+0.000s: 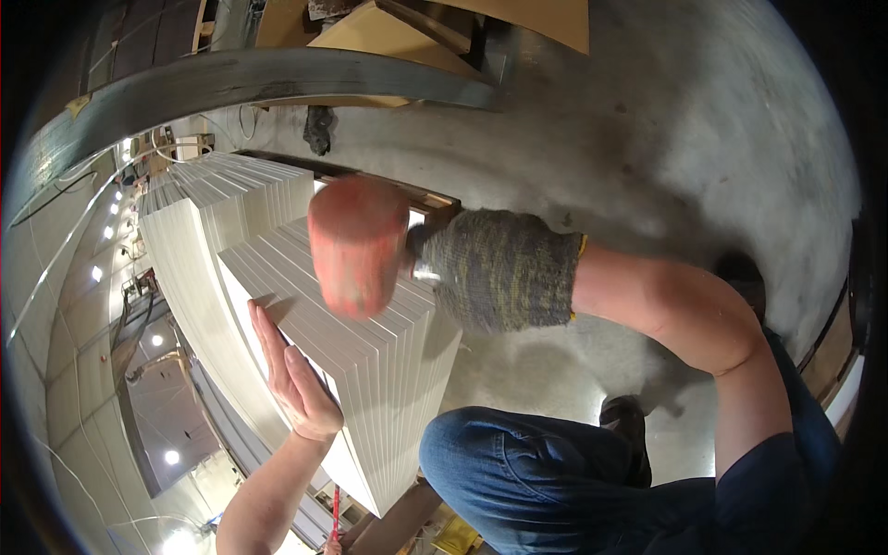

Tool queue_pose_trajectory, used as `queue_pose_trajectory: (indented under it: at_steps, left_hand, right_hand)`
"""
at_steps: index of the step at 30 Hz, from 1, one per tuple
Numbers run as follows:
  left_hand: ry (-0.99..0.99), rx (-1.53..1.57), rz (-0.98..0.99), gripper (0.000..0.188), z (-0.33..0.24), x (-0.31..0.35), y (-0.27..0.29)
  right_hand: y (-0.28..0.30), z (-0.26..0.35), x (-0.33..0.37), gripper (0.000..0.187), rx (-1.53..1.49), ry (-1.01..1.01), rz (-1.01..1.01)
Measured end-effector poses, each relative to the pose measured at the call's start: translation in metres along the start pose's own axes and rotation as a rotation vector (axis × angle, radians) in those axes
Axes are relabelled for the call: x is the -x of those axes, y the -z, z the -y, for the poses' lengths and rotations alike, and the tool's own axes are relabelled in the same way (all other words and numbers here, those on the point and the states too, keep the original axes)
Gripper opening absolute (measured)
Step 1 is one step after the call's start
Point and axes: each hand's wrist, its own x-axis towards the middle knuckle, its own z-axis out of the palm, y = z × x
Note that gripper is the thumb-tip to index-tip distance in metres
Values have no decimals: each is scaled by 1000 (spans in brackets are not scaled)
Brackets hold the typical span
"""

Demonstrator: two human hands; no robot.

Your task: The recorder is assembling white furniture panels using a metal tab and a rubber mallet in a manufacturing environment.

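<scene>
My right hand, in a dark mottled knit glove, is closed around the handle of a red mallet. The mallet's head is smeared by motion and appears over the upper edges of a stack of white panels; I cannot tell whether it touches them. Most of its handle is hidden by the glove. Bare and flat, my left hand lies along the broad left face of that stack, its fingers stretched out and pointing away from me. The panels stand close together with their edges nearly lined up.
Another row of white panels stands behind and to the left. A grey metal beam crosses the upper left, near brown cardboard. A wooden edge shows beside the panels. Concrete floor spreads to the right, around a jeans-clad leg.
</scene>
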Motion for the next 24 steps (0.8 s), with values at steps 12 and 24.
queue_pose_trajectory:
  at_steps: [12,24]
  left_hand:
    - [-11,-7,8,53,4,2,4]
    - [24,-72,51,55,-11,-5,3]
  right_hand:
    - [-14,-1,1,25,79,200,14]
    - [-16,13,-19,42,83,268,70]
